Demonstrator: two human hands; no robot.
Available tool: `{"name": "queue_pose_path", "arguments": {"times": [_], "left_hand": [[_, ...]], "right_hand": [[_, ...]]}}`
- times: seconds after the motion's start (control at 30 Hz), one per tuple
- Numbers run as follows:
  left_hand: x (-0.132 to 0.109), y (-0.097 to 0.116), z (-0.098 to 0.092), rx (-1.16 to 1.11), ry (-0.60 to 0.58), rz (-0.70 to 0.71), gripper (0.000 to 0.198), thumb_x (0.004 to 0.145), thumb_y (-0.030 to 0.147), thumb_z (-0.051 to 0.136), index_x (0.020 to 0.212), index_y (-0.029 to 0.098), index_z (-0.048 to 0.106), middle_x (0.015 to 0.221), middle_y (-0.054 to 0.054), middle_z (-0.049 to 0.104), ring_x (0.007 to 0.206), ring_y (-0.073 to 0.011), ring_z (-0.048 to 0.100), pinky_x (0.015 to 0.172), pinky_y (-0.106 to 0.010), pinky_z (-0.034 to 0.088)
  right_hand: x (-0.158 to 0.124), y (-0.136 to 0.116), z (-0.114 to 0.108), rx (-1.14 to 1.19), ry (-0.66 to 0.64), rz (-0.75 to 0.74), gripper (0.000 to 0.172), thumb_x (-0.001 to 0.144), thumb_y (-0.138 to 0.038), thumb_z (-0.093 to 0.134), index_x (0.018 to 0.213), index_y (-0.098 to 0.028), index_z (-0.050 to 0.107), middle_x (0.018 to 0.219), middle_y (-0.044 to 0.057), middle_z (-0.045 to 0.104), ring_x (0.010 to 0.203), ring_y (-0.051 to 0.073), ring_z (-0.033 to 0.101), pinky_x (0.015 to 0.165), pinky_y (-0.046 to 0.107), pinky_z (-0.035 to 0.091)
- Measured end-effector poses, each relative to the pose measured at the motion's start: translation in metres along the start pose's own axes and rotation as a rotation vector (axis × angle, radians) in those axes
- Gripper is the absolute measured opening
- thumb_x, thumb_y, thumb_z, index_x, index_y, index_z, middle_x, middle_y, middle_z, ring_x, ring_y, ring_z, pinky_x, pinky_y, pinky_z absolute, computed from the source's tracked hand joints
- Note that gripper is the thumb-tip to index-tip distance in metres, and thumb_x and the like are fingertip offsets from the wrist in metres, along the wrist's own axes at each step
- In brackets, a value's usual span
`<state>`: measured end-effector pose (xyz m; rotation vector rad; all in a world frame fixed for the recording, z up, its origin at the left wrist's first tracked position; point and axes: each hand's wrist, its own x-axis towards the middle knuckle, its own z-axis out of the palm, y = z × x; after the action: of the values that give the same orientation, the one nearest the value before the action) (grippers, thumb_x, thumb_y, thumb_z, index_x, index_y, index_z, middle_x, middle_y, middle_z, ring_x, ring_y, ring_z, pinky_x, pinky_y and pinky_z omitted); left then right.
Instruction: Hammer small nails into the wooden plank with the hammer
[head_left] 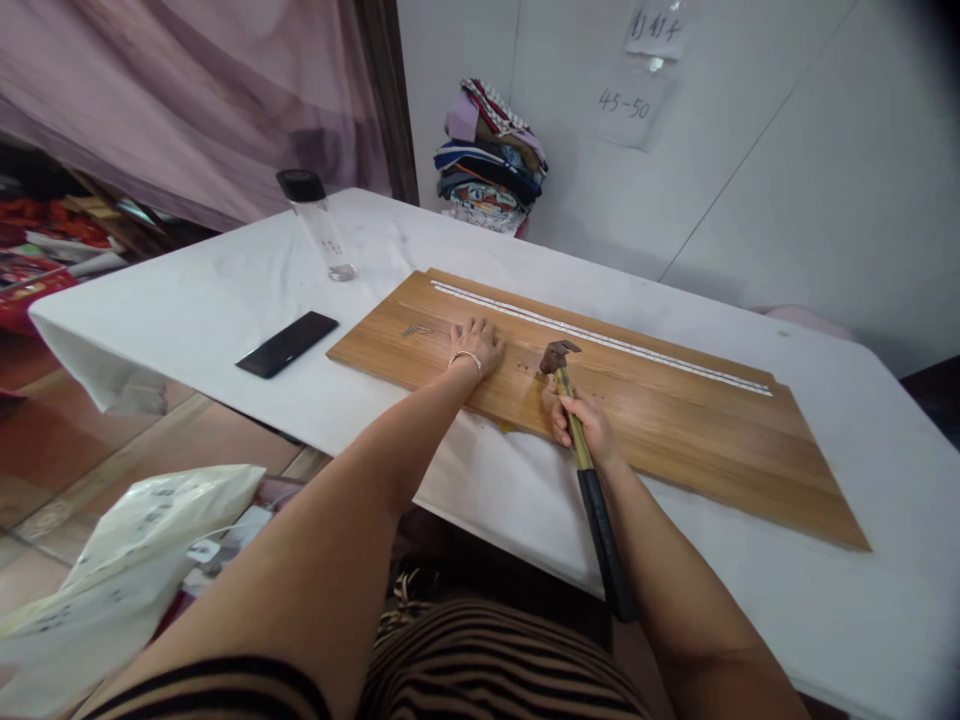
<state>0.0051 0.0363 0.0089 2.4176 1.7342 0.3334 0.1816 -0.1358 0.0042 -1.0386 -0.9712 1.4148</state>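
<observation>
A long wooden board (697, 440) lies across the table in front of me. My left hand (478, 345) rests flat on it with the fingers spread. In my right hand (581, 418) is a claw hammer (598, 520), gripped high on the handle near its rusty head, with the black grip pointing back toward me. The hammer head is over the board; I cannot tell whether it touches. Several small nails (416, 330) lie loose on the board left of my left hand. Small dark spots, perhaps nail heads or holes, show near the hammer head.
White strips with markings (600, 335) run along the board's far side. A black phone (288, 344) and a clear bottle with a black lid (319, 225) are on the white-covered table (180, 275). Folded clothes (491, 160) are stacked by the wall. A plastic bag (142, 550) is at lower left.
</observation>
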Motion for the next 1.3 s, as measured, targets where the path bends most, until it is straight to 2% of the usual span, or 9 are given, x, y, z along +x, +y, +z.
{"name": "queue_pose_path", "arguments": {"times": [0.17,1.0,1.3], "left_hand": [[-0.0001,-0.0007,0.0007,-0.005,0.005,0.006,0.043,0.103,0.041,0.039,0.129,0.025,0.069,0.150,-0.013,0.062,0.144,-0.0328,0.048,0.118,-0.053,0.035],[-0.0002,-0.0004,0.0003,0.005,0.005,0.003,0.040,0.105,0.041,0.039,0.128,0.027,0.069,0.149,-0.012,0.063,0.144,-0.0312,0.048,0.119,-0.053,0.035],[0.0005,-0.0008,0.0016,0.000,0.007,0.005,0.040,0.104,0.040,0.039,0.126,0.024,0.069,0.147,-0.013,0.064,0.144,-0.0318,0.048,0.119,-0.052,0.034]], "right_hand": [[0.0000,0.0012,0.0005,0.015,0.034,-0.014,0.040,0.081,-0.049,0.073,0.105,-0.024,0.054,0.053,-0.012,0.054,0.033,0.009,0.044,0.037,0.023,0.027],[0.0010,0.0004,-0.0002,0.004,0.010,0.017,0.038,0.081,-0.047,0.073,0.103,-0.024,0.053,0.053,-0.011,0.055,0.034,0.009,0.045,0.037,0.022,0.028],[0.0013,0.0013,-0.0013,0.018,0.004,0.003,0.038,0.082,-0.046,0.072,0.105,-0.023,0.052,0.054,-0.012,0.055,0.034,0.009,0.044,0.037,0.023,0.027]]}}
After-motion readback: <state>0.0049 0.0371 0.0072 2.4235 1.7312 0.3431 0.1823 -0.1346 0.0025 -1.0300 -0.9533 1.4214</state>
